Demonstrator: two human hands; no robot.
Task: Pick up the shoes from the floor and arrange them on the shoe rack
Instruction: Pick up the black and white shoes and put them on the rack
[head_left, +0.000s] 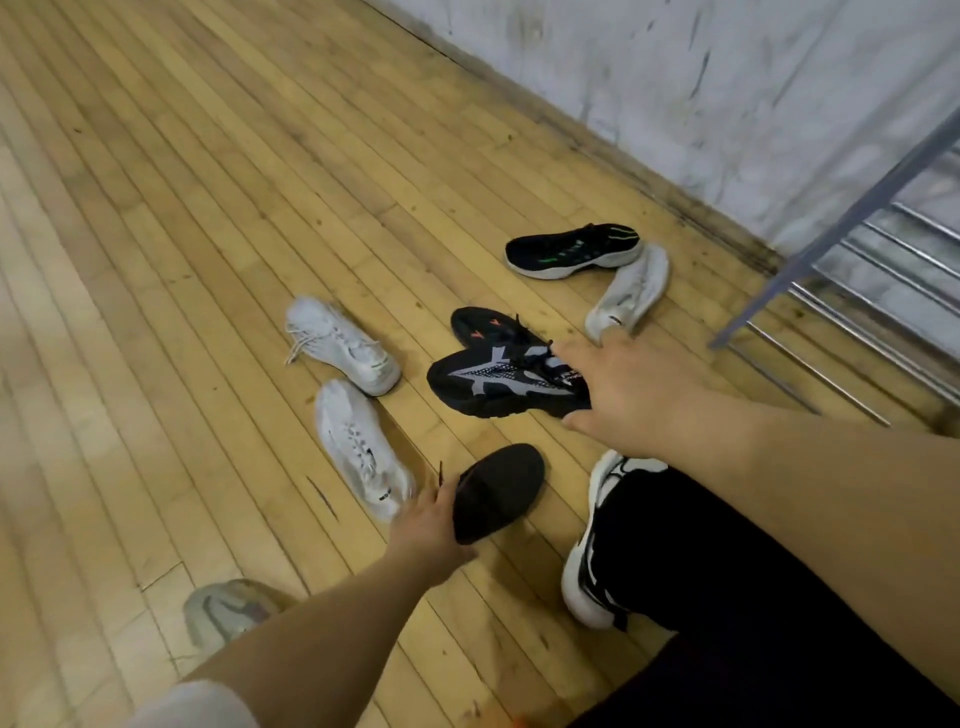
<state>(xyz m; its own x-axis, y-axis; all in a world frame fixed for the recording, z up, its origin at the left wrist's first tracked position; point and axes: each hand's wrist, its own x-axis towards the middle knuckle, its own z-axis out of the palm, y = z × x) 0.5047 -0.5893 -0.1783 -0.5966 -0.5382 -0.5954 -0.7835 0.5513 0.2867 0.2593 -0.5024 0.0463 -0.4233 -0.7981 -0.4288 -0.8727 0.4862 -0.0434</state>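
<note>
**A:** So where are this person's hands?

**B:** The left hand (431, 525) is low in the middle of the frame. Its fingers are curled round one end of a plain dark shoe (501, 488), which points up and to the right. Can't tell if it's off the wooden floor (208, 208). The right hand (634, 384) is right of centre, fingers spread and loose over the heel end of a black shoe with grey stripes (498, 382). It isn't gripping it, and I can't tell whether it's touching.

**A:** And the other shoes?

**B:** All on the floor. The upper white sneaker (343, 345) and lower white sneaker (358, 452) lie left of centre. A black shoe with orange marks (478, 325) sits right behind the striped one. Higher up, a black shoe with green accents (571, 249) touches a white shoe (628, 293). A blurry grey shoe (228, 613) is at lower left. The metal shoe rack (852, 208) is at the right edge, by the wall (675, 78).
</note>
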